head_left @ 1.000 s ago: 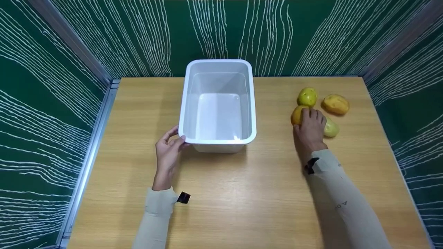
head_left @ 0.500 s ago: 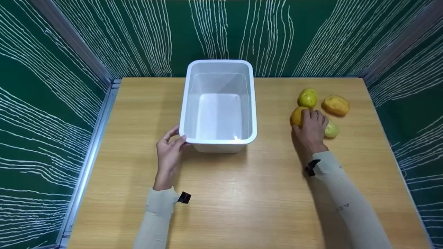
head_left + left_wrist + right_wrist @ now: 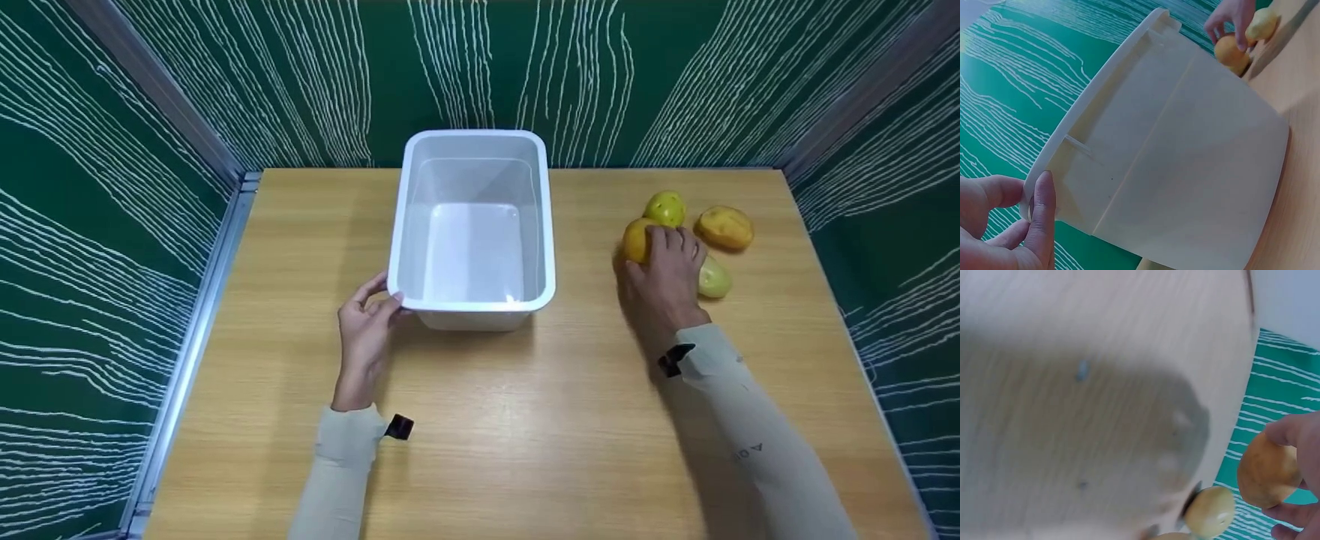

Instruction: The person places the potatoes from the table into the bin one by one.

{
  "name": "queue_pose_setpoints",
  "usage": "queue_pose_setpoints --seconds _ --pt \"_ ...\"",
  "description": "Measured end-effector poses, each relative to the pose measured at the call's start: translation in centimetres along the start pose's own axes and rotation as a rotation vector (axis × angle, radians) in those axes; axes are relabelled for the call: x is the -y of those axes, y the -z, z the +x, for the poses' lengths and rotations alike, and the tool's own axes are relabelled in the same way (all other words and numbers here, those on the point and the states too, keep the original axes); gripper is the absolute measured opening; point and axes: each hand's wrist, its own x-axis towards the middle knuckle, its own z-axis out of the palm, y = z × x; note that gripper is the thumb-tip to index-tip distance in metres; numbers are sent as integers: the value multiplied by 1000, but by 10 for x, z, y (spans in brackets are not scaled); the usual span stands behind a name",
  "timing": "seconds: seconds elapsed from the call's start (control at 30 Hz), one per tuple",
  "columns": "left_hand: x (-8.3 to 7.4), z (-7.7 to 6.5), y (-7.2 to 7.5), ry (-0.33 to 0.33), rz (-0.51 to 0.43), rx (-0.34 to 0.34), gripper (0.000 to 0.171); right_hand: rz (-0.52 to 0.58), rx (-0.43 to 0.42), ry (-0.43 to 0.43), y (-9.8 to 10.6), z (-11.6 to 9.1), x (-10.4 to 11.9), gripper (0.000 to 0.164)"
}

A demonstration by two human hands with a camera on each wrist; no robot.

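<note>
My left hand (image 3: 365, 337) pinches the near-left corner of the white plastic bin (image 3: 472, 307), thumb over the rim. The left wrist view shows the same grip at the bin's lip (image 3: 1044, 152). Over on the right, my right hand (image 3: 670, 274) holds a round orange fruit (image 3: 636, 240) between thumb and fingers. In the right wrist view the held fruit (image 3: 1266, 473) appears raised, with the green wall behind it. A yellow-green round fruit (image 3: 666, 205) lies just behind it. Partly hidden by that hand is a pale green pear-shaped fruit (image 3: 714, 279).
A yellow, mango-like oblong fruit (image 3: 726, 227) lies at the back right. The bin stands near the table's rear edge, its inside bare. Green walls (image 3: 682, 90) with white wavy lines enclose the wooden table (image 3: 480, 435) at the back and both sides.
My right hand has lifted the orange fruit slightly and shifted it a little left and back. The left hand and the bin have stayed in place.
</note>
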Motion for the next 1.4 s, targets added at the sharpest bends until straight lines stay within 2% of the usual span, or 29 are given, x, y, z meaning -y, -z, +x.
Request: queue_pose_setpoints --seconds 0.13,0.37,0.7,1.07,1.3,1.4 --pt "1 1 0 -13 1 7 47 -9 -28 39 1 2 7 60" --pt "1 -1 2 -51 21 32 48 -4 -26 61 7 5 20 63" --pt "0 -1 2 -38 43 16 47 24 -10 83 15 6 37 63" --pt "-2 -2 1 -12 39 -4 48 -6 -64 150 19 7 50 65" --pt "1 -1 2 -17 -15 30 48 -43 -95 181 23 11 63 64" --pt "1 -1 1 -9 -13 20 48 -35 -86 172 25 13 69 66"
